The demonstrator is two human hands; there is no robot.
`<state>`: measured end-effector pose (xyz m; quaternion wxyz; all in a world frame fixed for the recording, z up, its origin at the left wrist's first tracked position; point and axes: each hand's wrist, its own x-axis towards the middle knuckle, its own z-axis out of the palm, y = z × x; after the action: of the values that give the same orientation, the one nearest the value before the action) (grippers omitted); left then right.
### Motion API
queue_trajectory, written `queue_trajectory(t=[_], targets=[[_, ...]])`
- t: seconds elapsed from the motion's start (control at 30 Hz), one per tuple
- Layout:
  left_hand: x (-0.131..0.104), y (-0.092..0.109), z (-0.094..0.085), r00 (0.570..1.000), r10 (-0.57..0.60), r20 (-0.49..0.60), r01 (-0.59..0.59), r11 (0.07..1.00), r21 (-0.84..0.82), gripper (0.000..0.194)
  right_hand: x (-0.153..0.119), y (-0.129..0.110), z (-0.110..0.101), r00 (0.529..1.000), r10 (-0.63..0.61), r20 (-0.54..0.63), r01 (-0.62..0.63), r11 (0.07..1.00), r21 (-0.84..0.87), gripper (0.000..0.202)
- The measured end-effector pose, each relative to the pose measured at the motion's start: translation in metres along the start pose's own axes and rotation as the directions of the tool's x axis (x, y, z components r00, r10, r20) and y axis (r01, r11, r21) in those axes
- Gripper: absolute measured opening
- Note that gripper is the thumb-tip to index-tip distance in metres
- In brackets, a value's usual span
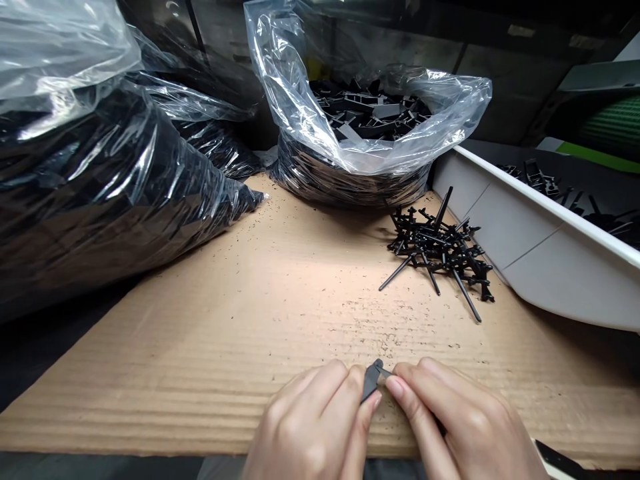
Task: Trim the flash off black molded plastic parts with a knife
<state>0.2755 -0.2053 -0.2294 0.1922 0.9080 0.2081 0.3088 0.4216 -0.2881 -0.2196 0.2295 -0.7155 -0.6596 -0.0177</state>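
My left hand (317,420) is closed, pinching a small dark grey plastic part (371,381) between thumb and forefinger near the front edge of the cardboard. My right hand (463,423) is closed beside it. A thin dark pointed piece (385,372) runs from its thumb and forefinger to the upper end of the plastic part and touches it; most of that piece is hidden, so I cannot tell its kind. Beyond my hands, a tangled pile of black plastic sprues (440,250) lies on the cardboard.
Tiny dark shavings dot the cardboard sheet (200,347). An open clear bag (365,157) of dark plastic parts stands at the back, and a large filled bag (100,187) bulges at left. A white bin (555,247) holding black pieces borders the right side.
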Motion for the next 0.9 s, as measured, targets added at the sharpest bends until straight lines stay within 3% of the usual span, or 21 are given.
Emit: queue_trajectory(t=[0.3,0.43,0.67,0.8,0.9], targets=[[0.004,0.004,0.001,0.998,0.037,-0.05,-0.035,0.999,0.038,0.018,0.006,-0.014,0.0,0.989,0.15,0.0,-0.15,0.989,0.004,0.028],[0.004,0.004,0.001,0.997,0.057,-0.054,-0.054,0.997,0.052,0.018,0.015,-0.011,-0.003,0.953,0.302,0.037,-0.299,0.952,-0.06,0.029],[0.0,0.001,0.0,0.999,0.019,-0.033,-0.018,1.0,0.014,0.019,0.012,0.0,-0.011,0.953,0.266,0.146,-0.277,0.959,0.056,0.031],[0.003,0.004,-0.009,0.999,-0.031,0.021,0.035,0.971,-0.237,0.019,0.007,-0.002,-0.02,0.971,0.21,0.11,-0.235,0.92,0.314,0.019],[0.008,0.006,-0.014,0.979,-0.176,0.104,0.204,0.821,-0.532,0.024,0.005,-0.012,-0.026,0.973,0.212,0.091,-0.228,0.825,0.517,0.008]])
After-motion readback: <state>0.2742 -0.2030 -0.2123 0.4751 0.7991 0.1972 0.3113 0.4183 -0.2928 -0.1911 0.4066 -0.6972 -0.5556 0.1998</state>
